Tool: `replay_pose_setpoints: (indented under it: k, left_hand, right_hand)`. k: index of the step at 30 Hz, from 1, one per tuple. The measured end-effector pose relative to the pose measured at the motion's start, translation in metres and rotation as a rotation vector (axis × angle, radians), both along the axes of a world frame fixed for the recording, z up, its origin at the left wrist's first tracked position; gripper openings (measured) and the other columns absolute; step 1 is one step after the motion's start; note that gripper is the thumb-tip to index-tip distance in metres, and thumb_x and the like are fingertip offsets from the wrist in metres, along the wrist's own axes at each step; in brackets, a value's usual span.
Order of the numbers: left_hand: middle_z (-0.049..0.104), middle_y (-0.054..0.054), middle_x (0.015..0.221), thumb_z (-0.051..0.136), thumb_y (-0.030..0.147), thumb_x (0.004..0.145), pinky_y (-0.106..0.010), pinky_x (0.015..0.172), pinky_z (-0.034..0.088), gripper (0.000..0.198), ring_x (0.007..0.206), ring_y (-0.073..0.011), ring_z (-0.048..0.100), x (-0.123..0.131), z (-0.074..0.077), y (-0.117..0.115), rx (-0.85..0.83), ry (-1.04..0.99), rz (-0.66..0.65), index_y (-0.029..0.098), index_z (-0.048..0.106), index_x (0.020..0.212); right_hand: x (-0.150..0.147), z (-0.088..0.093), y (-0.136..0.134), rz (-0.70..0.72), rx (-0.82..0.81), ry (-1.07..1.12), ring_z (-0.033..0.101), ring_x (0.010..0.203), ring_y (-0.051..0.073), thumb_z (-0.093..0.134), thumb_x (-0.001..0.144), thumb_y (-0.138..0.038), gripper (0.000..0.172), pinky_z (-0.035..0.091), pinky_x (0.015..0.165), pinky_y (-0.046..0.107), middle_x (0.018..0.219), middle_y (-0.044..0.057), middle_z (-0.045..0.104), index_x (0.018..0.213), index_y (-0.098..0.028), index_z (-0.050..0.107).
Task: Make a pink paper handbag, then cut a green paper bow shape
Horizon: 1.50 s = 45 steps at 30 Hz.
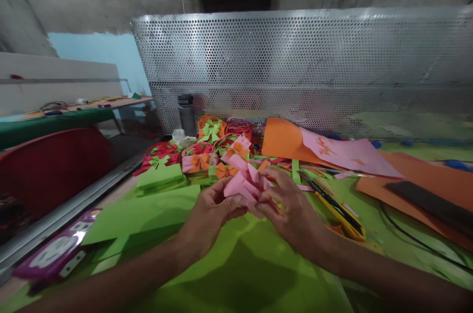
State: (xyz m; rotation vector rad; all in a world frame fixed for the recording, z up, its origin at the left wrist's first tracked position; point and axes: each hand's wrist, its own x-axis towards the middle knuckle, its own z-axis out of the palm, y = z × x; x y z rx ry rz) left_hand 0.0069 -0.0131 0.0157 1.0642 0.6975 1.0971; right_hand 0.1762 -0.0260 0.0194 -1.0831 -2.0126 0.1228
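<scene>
A pink folded paper bow (pixel 244 186), its loops standing up, is held between both hands above the green work surface (pixel 236 268). My left hand (pixel 212 209) pinches its left side, thumb on the near face. On the right side of the bow, the bent fingers of my right hand (pixel 288 204) grip it at the edge. Just behind stand small paper bags with bows, among them a pink bag (pixel 197 162) with an orange bow and a red bag (pixel 158 157) with a green bow.
A yellow utility knife (pixel 342 217) lies right of my right hand. Orange sheets (pixel 283 138), a pink sheet (pixel 351 153) and a dark flat bar (pixel 432 202) are farther right. Left are green paper pieces (pixel 148 212) and a purple power strip (pixel 55 251). A bottle (pixel 187 116) stands before the perforated metal panel (pixel 295 66).
</scene>
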Motion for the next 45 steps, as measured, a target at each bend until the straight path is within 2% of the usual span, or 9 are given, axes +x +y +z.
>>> replay_pose_setpoints:
  k: [7,11,13,17,22,30,34,37,45]
  left_hand:
    - [0.063,-0.005,0.095,0.068,0.026,0.071,-0.027,0.065,0.048,0.044,0.083,-0.0174,0.058,-0.006,0.004,0.003,0.029,0.289,0.088,0.019,0.051,0.111]
    - [0.056,0.002,0.063,0.065,0.027,0.072,-0.02,0.049,0.038,0.014,0.056,-0.0102,0.05,-0.01,0.008,0.003,0.203,0.445,0.281,0.016,0.055,0.073]
    - [0.055,0.002,0.057,0.06,0.028,0.076,-0.02,0.047,0.036,0.016,0.051,-0.0091,0.047,-0.009,0.008,0.0,0.216,0.411,0.164,0.016,0.055,0.067]
    - [0.066,-0.006,0.082,0.058,0.026,0.078,-0.021,0.051,0.04,0.015,0.069,-0.0144,0.059,-0.003,0.002,-0.008,-0.02,0.243,-0.055,0.015,0.061,0.088]
    - [0.065,-0.003,0.068,0.064,0.027,0.075,-0.016,0.044,0.031,0.016,0.052,-0.0069,0.053,0.001,-0.006,-0.009,-0.126,0.105,-0.101,0.015,0.063,0.086]
    - [0.061,0.0,0.052,0.073,0.027,0.065,-0.018,0.041,0.03,0.021,0.044,-0.0073,0.051,0.005,-0.004,-0.007,-0.228,0.089,-0.046,0.015,0.055,0.064]
    - [0.061,0.001,0.054,0.07,0.026,0.069,-0.017,0.043,0.031,0.018,0.044,-0.0065,0.049,0.0,-0.007,-0.004,-0.166,0.116,-0.025,0.015,0.055,0.065]
    - [0.059,0.002,0.054,0.067,0.025,0.073,-0.017,0.044,0.031,0.017,0.045,-0.0056,0.047,-0.003,-0.009,-0.001,-0.115,0.116,-0.031,0.015,0.054,0.066]
    - [0.056,0.003,0.054,0.065,0.025,0.075,-0.017,0.045,0.033,0.017,0.046,-0.0055,0.046,-0.007,-0.01,0.004,-0.065,0.123,-0.031,0.015,0.054,0.066]
  right_hand:
    - [0.001,0.006,0.001,-0.082,-0.075,0.039,0.046,0.112,0.026,0.051,0.076,-0.012,0.018,0.037,0.09,0.043,0.12,0.011,0.05,0.061,-0.02,0.049]
    - [0.005,0.006,0.008,-0.143,-0.121,0.09,0.049,0.11,0.028,0.05,0.077,-0.016,0.016,0.038,0.088,0.045,0.111,0.011,0.055,0.062,-0.021,0.047]
    - [0.006,0.002,0.009,-0.145,-0.157,0.099,0.05,0.108,0.028,0.05,0.077,-0.017,0.014,0.038,0.088,0.046,0.105,0.011,0.058,0.064,-0.021,0.049]
    - [0.003,-0.003,0.005,-0.103,-0.171,0.109,0.047,0.111,0.026,0.05,0.077,-0.017,0.011,0.035,0.093,0.045,0.121,0.011,0.051,0.067,-0.02,0.052]
    - [-0.004,-0.001,-0.004,-0.055,-0.16,0.101,0.043,0.117,0.025,0.049,0.077,-0.014,0.016,0.034,0.094,0.045,0.125,0.009,0.049,0.062,-0.021,0.049]
    - [-0.005,-0.003,-0.007,-0.01,-0.069,0.102,0.044,0.116,0.025,0.052,0.077,-0.015,0.01,0.036,0.092,0.043,0.125,0.009,0.05,0.07,-0.021,0.054]
    - [0.009,0.003,0.006,-0.045,-0.036,0.193,0.049,0.107,0.023,0.048,0.084,-0.022,0.009,0.036,0.091,0.041,0.108,0.009,0.058,0.091,-0.02,0.054]
    - [0.019,0.004,0.02,-0.035,-0.203,0.325,0.056,0.089,0.02,0.047,0.084,-0.026,0.013,0.042,0.081,0.037,0.094,0.007,0.061,0.093,-0.018,0.054]
    - [0.017,0.001,0.028,0.071,-0.427,0.336,0.055,0.06,0.014,0.041,0.085,-0.024,0.026,0.043,0.058,0.025,0.063,-0.001,0.058,0.068,-0.016,0.058]
